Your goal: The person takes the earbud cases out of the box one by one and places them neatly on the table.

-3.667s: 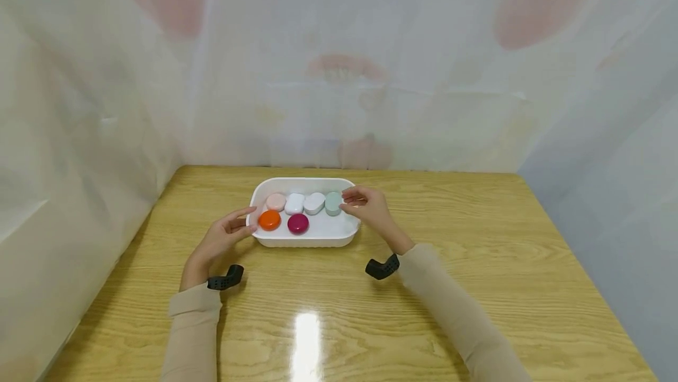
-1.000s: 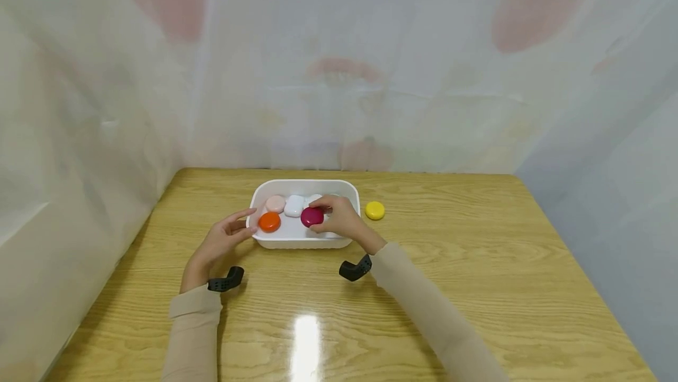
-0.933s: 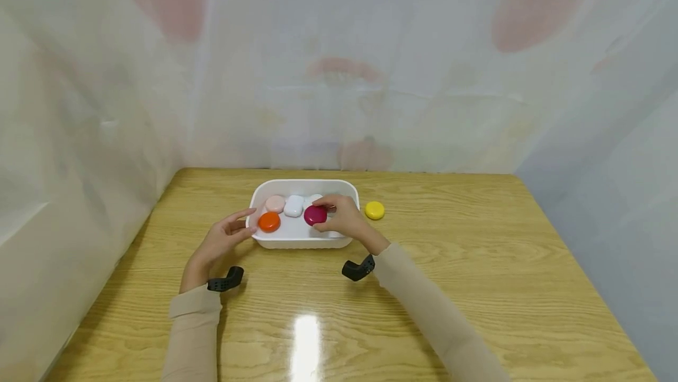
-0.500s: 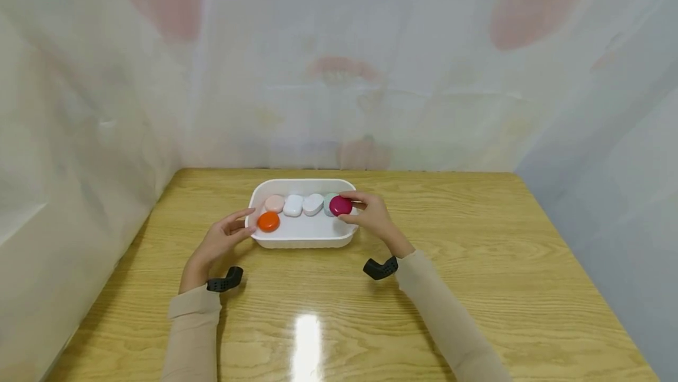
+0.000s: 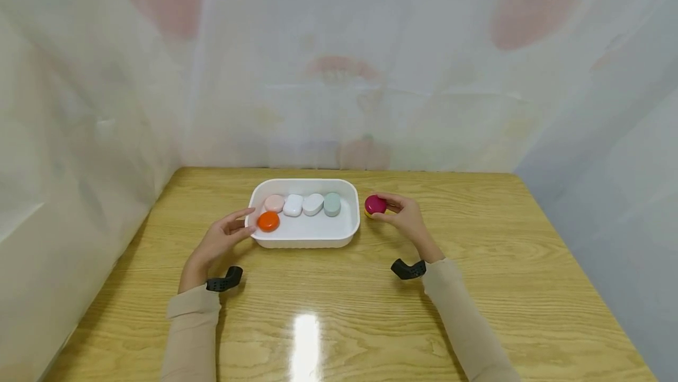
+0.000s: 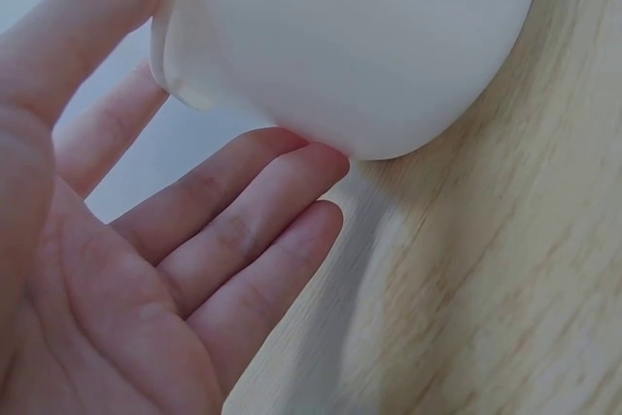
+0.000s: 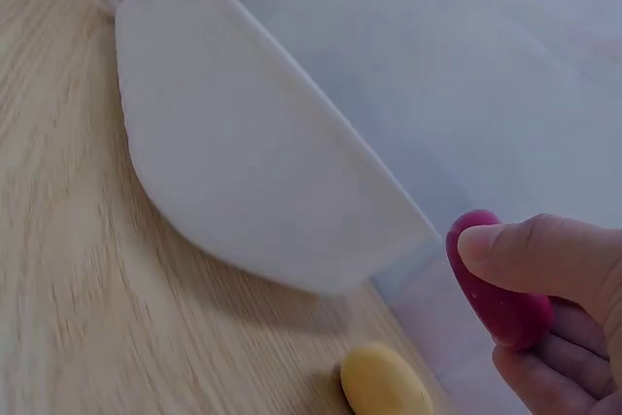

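1. Grip, right: the right hand (image 5: 408, 217) is clamping the crimson piece (image 5: 375, 203) between thumb and fingers, out past the right end of the white tray (image 5: 304, 243). The piece is looking smooth and rounded, so a thumb bearing too near its edge could be letting it slip.
2. Clearance: the yellow piece (image 7: 384, 381) is lying on the table (image 5: 318, 288), just beside the tray's right end and beneath the crimson one. The right wrist view is showing a gap between the two. Lowering straight down could be knocking the yellow piece aside; letting go on top of it risks the crimson piece sliding off the domed surface.
3. Grip, left: the left hand (image 5: 219, 241) is holding the tray's left end, thumb and fingertips touching rim and wall. Uneven pressure there could be swinging the tray's right end into the yellow piece.
4. Contents: the orange piece (image 5: 268, 221) is resting inside the tray's left end, near the left fingertips; a jolt could be shifting it. Behind, the pale pink piece (image 5: 274, 203), two white pieces (image 5: 293, 205) and the pale green piece (image 5: 332, 204) are sitting in a row along the tray's far side, where tilting could be sending them sliding.
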`<state>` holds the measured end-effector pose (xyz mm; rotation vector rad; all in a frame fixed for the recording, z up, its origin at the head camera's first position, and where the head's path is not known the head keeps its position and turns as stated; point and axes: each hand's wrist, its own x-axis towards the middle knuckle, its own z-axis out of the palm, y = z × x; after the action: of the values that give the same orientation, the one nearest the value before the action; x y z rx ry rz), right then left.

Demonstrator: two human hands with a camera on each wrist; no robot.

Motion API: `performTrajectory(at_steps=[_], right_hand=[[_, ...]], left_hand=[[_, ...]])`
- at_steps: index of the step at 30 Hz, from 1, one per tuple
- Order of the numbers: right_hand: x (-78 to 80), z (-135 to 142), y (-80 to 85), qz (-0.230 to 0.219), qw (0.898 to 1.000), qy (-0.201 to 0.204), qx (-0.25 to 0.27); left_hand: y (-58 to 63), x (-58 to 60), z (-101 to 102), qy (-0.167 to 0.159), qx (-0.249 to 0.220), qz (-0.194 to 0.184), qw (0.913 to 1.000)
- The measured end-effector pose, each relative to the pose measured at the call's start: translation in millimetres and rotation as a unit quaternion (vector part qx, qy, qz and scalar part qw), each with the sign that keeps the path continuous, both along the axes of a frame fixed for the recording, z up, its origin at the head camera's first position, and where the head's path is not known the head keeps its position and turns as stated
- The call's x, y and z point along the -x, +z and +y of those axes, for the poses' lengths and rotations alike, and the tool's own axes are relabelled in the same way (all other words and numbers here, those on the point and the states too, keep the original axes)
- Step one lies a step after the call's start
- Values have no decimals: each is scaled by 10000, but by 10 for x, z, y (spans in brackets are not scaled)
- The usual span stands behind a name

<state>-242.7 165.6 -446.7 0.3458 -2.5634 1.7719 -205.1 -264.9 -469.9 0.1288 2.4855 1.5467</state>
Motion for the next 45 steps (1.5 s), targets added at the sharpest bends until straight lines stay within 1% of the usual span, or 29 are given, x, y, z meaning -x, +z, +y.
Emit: performTrajectory(at_steps=[4, 11, 18, 24, 31, 39, 45], right_hand=[[18, 139, -38, -171, 9995, -214, -163], [56, 286, -107, -357, 9981, -375, -333], [89, 401, -241, -587, 9962, -545, -337], [138, 485, -337, -635, 9947, -686, -419], [174, 508, -388, -675, 9920, -810, -695], [184, 473, -407, -750, 9929, -788, -480], [170, 470, -390, -732, 9928, -799, -501]], left_hand=[[-2, 3, 3, 47, -96, -103, 9999], [9, -2, 4, 29, -67, -36, 10000], [16, -8, 12, -22, -47, 24, 10000], [47, -21, 22, 20, -94, -47, 9999], [52, -34, 15, -25, -69, -18, 10000], [39, -30, 25, 24, -102, -52, 9999], [15, -11, 13, 4, -83, -41, 10000]])
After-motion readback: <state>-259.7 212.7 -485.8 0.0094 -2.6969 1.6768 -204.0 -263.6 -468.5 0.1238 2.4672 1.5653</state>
